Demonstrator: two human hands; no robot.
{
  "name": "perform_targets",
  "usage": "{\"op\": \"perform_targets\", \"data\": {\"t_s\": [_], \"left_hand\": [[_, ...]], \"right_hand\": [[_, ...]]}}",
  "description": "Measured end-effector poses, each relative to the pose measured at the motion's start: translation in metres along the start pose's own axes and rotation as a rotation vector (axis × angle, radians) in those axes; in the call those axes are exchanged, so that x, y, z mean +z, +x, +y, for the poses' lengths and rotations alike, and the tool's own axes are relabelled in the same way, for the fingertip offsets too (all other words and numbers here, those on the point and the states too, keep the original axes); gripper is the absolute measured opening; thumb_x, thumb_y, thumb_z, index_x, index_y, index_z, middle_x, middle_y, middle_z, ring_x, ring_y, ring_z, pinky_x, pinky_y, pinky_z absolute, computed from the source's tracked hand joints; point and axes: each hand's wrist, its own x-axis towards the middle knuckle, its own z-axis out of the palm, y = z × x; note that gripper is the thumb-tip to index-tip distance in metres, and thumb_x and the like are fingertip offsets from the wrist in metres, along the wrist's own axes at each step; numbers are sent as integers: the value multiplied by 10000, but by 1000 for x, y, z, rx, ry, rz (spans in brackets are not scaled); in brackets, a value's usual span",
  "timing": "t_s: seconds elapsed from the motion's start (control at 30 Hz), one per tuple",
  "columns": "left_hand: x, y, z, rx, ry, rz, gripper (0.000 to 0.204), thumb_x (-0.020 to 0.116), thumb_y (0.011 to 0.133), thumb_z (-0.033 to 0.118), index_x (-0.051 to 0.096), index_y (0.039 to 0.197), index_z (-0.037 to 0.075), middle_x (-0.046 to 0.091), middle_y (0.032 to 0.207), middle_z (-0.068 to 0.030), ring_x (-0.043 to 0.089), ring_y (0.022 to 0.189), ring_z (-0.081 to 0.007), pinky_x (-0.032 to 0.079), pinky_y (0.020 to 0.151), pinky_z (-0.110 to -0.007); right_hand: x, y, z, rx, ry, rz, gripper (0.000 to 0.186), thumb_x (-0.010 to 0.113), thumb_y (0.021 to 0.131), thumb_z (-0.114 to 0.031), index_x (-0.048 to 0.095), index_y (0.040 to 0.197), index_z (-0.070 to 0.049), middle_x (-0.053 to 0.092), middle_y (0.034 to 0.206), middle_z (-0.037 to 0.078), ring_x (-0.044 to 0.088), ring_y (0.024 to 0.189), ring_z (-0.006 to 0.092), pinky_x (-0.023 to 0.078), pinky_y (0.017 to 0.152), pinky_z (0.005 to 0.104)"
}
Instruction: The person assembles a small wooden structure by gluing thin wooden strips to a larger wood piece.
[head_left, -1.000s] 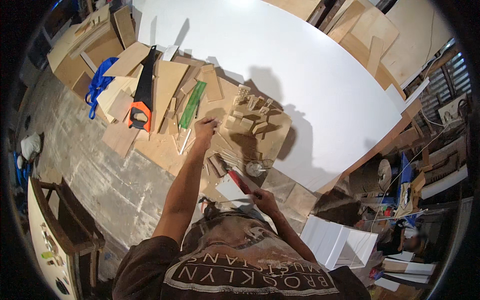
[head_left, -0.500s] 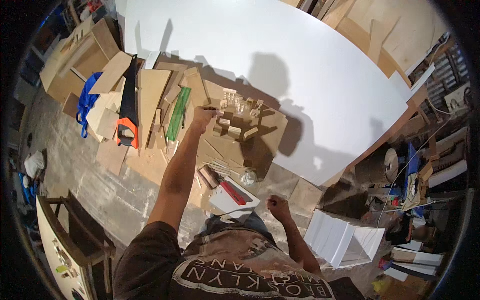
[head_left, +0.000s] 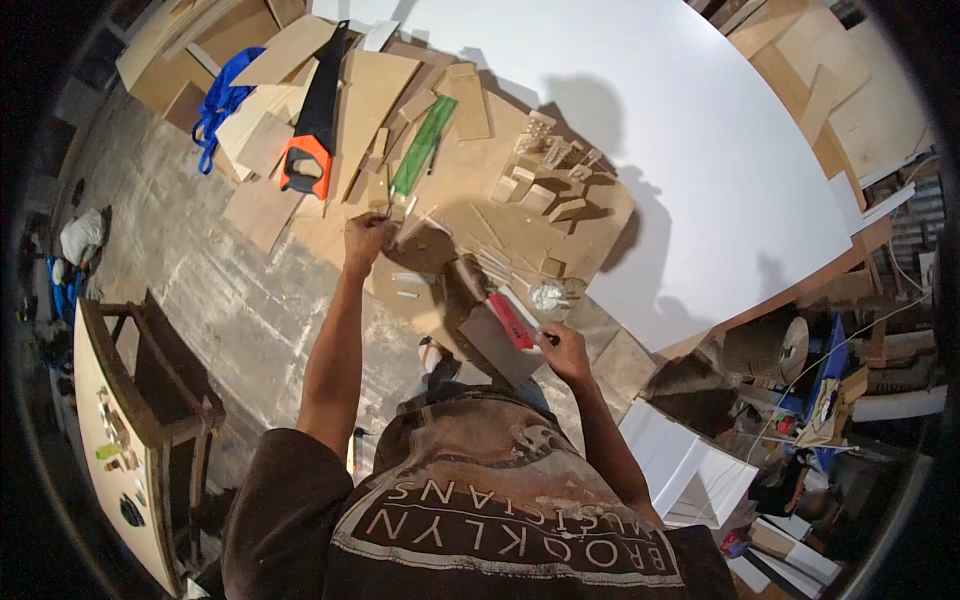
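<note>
My left hand (head_left: 369,243) is at the left edge of the brown work board (head_left: 470,215), fingers pinched. Anything between its fingertips is too small to make out. Thin pale strips (head_left: 408,210) lie just beyond it. My right hand (head_left: 563,352) is closed in front of my body, with a small dark thing showing at its fingers that I cannot name. Close to its fingertips lies a red tool (head_left: 511,322), its kind unclear, along a flat board (head_left: 497,346). Next to that sits a clear crumpled-looking item (head_left: 548,295). Small cut wooden blocks (head_left: 545,195) stand farther back.
A handsaw with an orange handle (head_left: 306,167) rests on wood offcuts at the left, beside a blue cloth bag (head_left: 222,100). A green ruler-like strip (head_left: 424,146) lies on the board. Beyond spreads a large white sheet (head_left: 700,150). A white box (head_left: 685,462) stands at the right.
My left hand has drawn back from the small blocks to the board's left edge. My right hand has moved up beside the red tool. The view has shifted.
</note>
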Motion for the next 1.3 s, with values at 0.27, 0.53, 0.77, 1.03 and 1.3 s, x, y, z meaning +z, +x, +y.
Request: {"op": "perform_targets", "data": {"t_s": [0.27, 0.53, 0.77, 1.03, 1.3], "left_hand": [[-22, -44, -18, 271, 311, 94, 259, 688, 821, 143, 726, 1014, -24, 720, 802, -180, 691, 725, -228, 530, 696, -321], [-82, -99, -56, 188, 347, 396, 253, 699, 841, 153, 722, 1027, -16, 715, 845, -176, 676, 752, -231, 531, 737, -345], [-133, -191, -142, 20, 450, 292, 275, 685, 852, 193, 721, 1021, -21, 726, 881, -196, 707, 809, -292, 535, 742, -370], [-87, -202, -115, 200, 356, -10, 206, 669, 845, 68, 721, 1027, -13, 710, 975, -213, 711, 780, -320, 561, 720, -375], [-73, -195, -86, 216, 360, -203, 215, 679, 839, 101, 726, 1013, -15, 724, 938, -206, 708, 774, -307, 558, 717, -374]], "right_hand": [[87, 23, -46, -158, -143, -89, 201, 668, 847, -107, 690, 1005, 15, 689, 970, 235, 677, 897, 368, 534, 793, 428], [131, -1, -34, -178, -233, 115, 264, 635, 849, -46, 639, 1094, 53, 649, 1046, 257, 621, 997, 401, 482, 884, 468], [143, -1, -28, -242, -209, 399, 288, 655, 810, -7, 658, 1095, 34, 674, 1034, 228, 632, 994, 398, 494, 877, 439], [163, 22, -88, -251, -328, 245, 257, 637, 849, -91, 661, 1084, 9, 669, 1012, 219, 629, 981, 391, 506, 845, 429], [212, 73, -116, -500, -346, 148, 164, 629, 841, -92, 648, 982, -10, 643, 986, 202, 623, 934, 389, 501, 792, 467]]}}
